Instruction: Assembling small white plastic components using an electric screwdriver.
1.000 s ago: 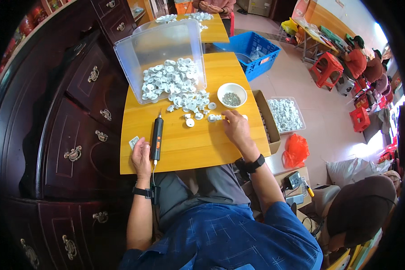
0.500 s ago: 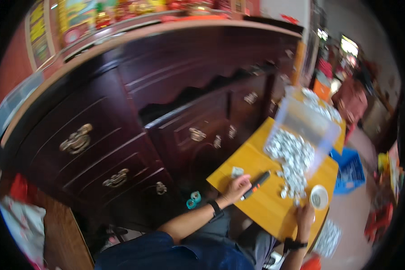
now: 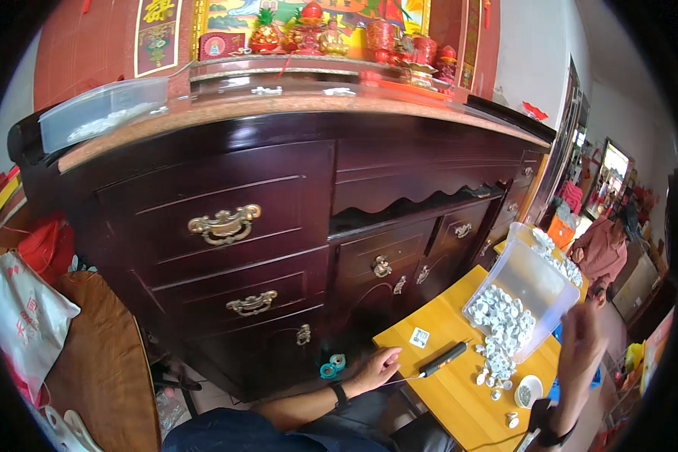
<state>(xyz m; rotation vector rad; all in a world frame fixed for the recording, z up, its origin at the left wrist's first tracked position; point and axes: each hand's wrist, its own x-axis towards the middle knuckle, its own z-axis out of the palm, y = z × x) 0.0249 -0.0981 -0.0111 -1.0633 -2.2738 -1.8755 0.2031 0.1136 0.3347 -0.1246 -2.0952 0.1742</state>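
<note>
My left hand rests at the near left edge of the yellow table, fingers curled in; what they hold, if anything, is hidden. Beside it lies a dark, pen-shaped electric screwdriver with an orange mark and a thin cord. My right hand is raised beyond the table's right side, its fingers smeared by motion. Small white plastic pieces spill from a tilted clear bin onto the table. A white bowl of small greyish bits stands near my right forearm. Two loose white pieces lie nearer me.
A dark wooden cabinet with brass handles fills the far side. A square printed card lies on the table. Teal tape rolls sit on the floor. Another person sits at the far right, near more white pieces.
My right hand has left the spot beside the bowl and risen to the right. My left hand stays near the screwdriver. The view has swung, showing more of the cabinet top.
</note>
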